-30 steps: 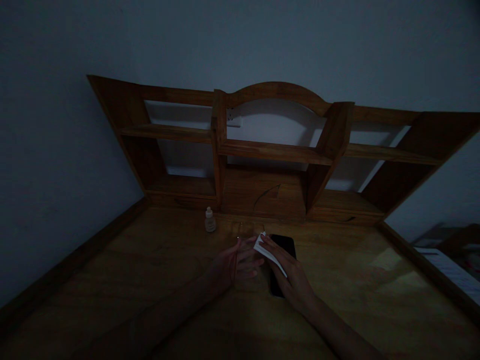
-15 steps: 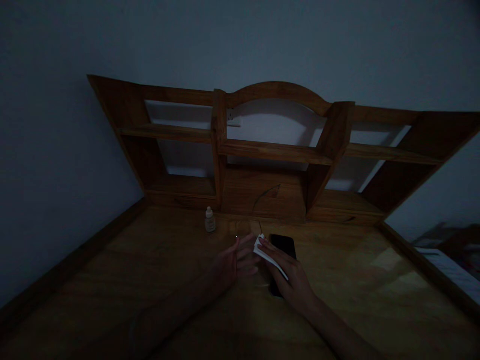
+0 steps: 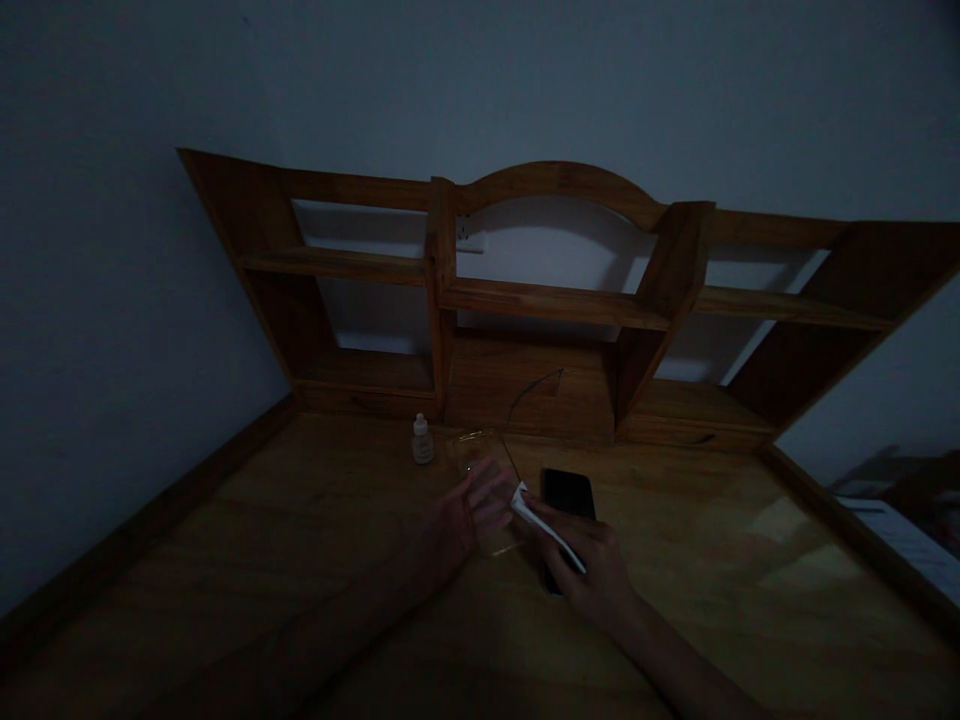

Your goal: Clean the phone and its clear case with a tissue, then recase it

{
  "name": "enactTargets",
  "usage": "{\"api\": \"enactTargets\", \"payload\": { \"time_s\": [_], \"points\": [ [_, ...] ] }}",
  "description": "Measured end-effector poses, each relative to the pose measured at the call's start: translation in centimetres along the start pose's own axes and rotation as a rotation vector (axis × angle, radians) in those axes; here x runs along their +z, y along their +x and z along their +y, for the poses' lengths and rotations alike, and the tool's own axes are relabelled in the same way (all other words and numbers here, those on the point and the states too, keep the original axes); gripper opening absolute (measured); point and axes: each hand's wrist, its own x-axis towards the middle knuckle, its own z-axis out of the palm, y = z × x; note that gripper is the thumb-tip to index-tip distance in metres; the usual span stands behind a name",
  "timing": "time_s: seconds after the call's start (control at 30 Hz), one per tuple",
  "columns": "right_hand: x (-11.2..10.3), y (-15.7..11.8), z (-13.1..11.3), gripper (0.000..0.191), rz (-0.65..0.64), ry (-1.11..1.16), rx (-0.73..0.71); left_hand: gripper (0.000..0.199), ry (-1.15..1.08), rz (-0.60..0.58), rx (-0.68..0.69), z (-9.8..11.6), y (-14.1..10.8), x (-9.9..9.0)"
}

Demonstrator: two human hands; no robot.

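Observation:
My left hand (image 3: 457, 515) holds a clear phone case (image 3: 469, 448) from below, its fingers showing through the see-through plastic. The case is tilted above the desk, a cord loop reaching up from near its far edge. In my right hand (image 3: 589, 555) is a folded white tissue or cloth (image 3: 546, 524), pinched between thumb and fingers. Its far tip touches or lies very close to the case's right edge. Under my right hand a black phone (image 3: 568, 490) lies on the desk, partly covered by the fingers. A small bottle (image 3: 422, 443) with a white cap stands upright left of the case.
A wooden shelf unit (image 3: 555, 302) with several compartments runs along the back of the desk (image 3: 315, 560). Raised wooden edges border both sides. A wall socket (image 3: 471, 240) shows through the middle opening. White papers (image 3: 900, 540) lie beyond the right edge. The light is dim.
The clear case has turned so that its flat face shows more. My right hand with the white tissue or cloth has moved slightly down towards me. Phone and bottle have stayed put.

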Motion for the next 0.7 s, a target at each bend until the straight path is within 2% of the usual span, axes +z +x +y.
{"api": "enactTargets", "payload": {
  "time_s": [0.33, 0.53, 0.7],
  "points": [
    [-0.4, 0.1, -0.6, 0.052, -0.117, -0.070, -0.063, 0.056, -0.033, 0.017, 0.059, -0.3, 0.3, -0.6],
    [-0.8, 0.0, -0.9, 0.060, -0.189, -0.127, -0.204, 0.053, -0.015, 0.066, 0.028, -0.4, 0.5, -1.0],
    [-0.7, -0.3, -1.2, 0.068, -0.308, -0.219, -0.246, 0.054, 0.046, 0.032, -0.020, -0.4, 0.7, -1.4]
  ]
}}
